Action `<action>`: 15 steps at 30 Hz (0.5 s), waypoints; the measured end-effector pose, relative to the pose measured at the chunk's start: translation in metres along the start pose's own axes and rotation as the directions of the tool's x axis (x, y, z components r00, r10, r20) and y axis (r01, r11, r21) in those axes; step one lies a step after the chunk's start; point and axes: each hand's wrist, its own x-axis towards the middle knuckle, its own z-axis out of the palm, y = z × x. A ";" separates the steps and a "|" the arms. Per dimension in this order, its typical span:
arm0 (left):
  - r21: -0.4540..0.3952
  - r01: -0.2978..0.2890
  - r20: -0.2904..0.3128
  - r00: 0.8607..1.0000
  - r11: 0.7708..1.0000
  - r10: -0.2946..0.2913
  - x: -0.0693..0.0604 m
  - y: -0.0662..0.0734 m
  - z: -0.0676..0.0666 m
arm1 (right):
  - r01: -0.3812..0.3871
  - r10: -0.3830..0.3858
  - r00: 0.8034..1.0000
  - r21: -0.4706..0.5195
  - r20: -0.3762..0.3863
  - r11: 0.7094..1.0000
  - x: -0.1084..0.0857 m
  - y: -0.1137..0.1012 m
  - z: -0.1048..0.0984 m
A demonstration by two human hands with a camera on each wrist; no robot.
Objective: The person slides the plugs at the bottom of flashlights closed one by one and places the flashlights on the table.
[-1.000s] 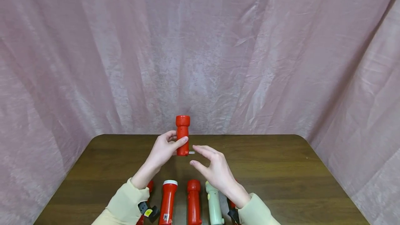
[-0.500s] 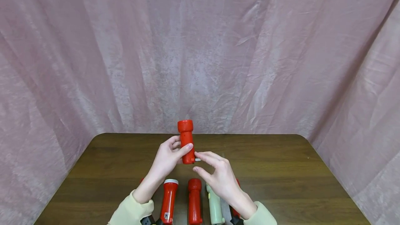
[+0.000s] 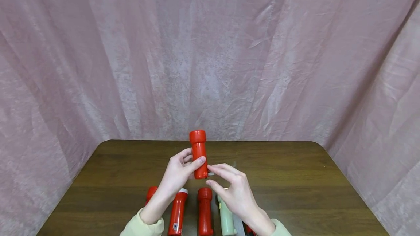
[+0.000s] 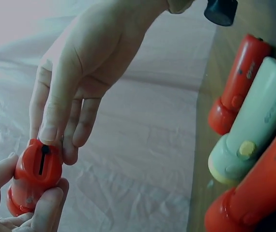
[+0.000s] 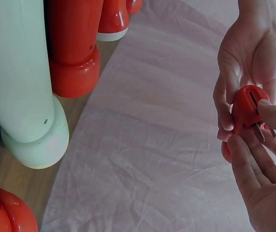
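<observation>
A red flashlight (image 3: pixel 198 150) is held up over the table by my left hand (image 3: pixel 177 174), thumb across its front and fingers behind. Its wide head points up and away. Metal plug prongs (image 5: pixel 259 133) stick out sideways near the tail. My right hand (image 3: pixel 237 190) is beside that tail, fingers mostly straight, with the prongs between thumb and fingers in the head view. In the left wrist view, the right thumb touches the tail end at a black slider in a slot (image 4: pixel 42 163). Right fingertips lie along the flashlight's side in the right wrist view.
Several more flashlights lie in a row at the table's near edge: a red one with a white rim (image 3: pixel 178 212), a plain red one (image 3: pixel 205 212), a pale green one (image 3: pixel 226 216) and others partly hidden by my arms. A pink curtain (image 3: pixel 210 57) hangs behind the wooden table (image 3: pixel 295 177).
Both hands and the red flashlight have come nearer and slightly right. The flashlight has tilted a little, and the right fingertips have closed in on its tail.
</observation>
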 end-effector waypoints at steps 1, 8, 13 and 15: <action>-0.005 0.003 0.001 1.000 1.000 -0.003 -0.001 0.000 0.001 | 0.004 -0.004 1.000 0.001 -0.004 1.000 -0.001 0.000 0.000; -0.039 0.005 -0.005 1.000 0.999 -0.006 -0.012 0.000 0.007 | 0.055 -0.055 0.997 0.009 -0.045 0.998 -0.006 -0.001 -0.004; -0.074 0.015 0.011 1.000 0.997 -0.015 -0.016 -0.001 0.011 | 0.111 -0.110 0.992 0.015 -0.065 0.994 -0.009 -0.002 -0.008; -0.086 0.021 0.017 1.000 0.996 -0.020 -0.018 -0.002 0.013 | 0.125 -0.124 0.990 0.015 -0.065 0.992 -0.011 -0.001 -0.010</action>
